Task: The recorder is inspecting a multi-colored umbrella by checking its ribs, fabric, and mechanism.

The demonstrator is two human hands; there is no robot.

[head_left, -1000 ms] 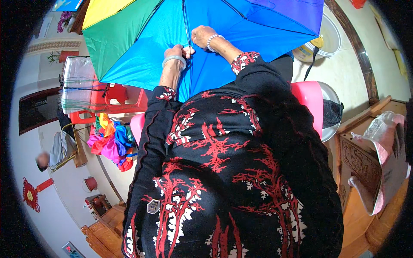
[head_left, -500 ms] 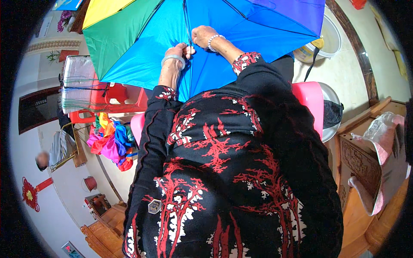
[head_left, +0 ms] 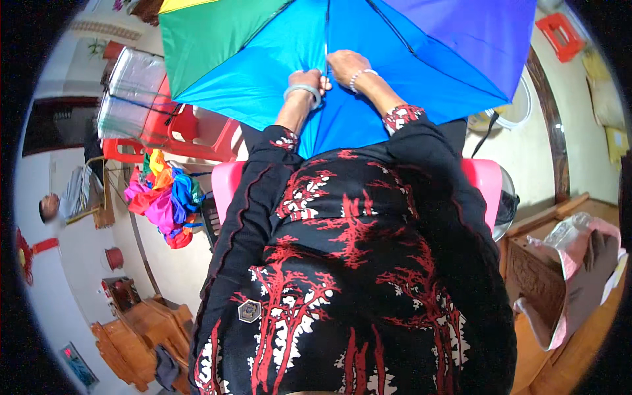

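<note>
An umbrella (head_left: 388, 99) with blue, green, yellow and purple panels spreads open in front of me, its inner side and dark ribs facing me. My left hand (head_left: 308, 84) is closed at the middle rib on the blue panel, with its fingers curled in and a pale bangle on the wrist. Just above and to its right, my right hand (head_left: 349, 68) pinches the same rib (head_left: 327, 39); a beaded bracelet circles that wrist. The fingertips meet close together, and any small part between them is hidden.
Bright folded cloth (head_left: 164, 197) lies heaped at the left, below red plastic stools (head_left: 204, 135) and a clear-wrapped bundle (head_left: 135, 85). A person (head_left: 49, 207) is at the far left. At right are a white bucket (head_left: 520, 108), a red stool (head_left: 559, 37) and carved wooden furniture (head_left: 536, 296).
The whole view has shifted, so the umbrella and both hands appear farther right. Both hands stay at the same rib, with little visible change in their grip.
</note>
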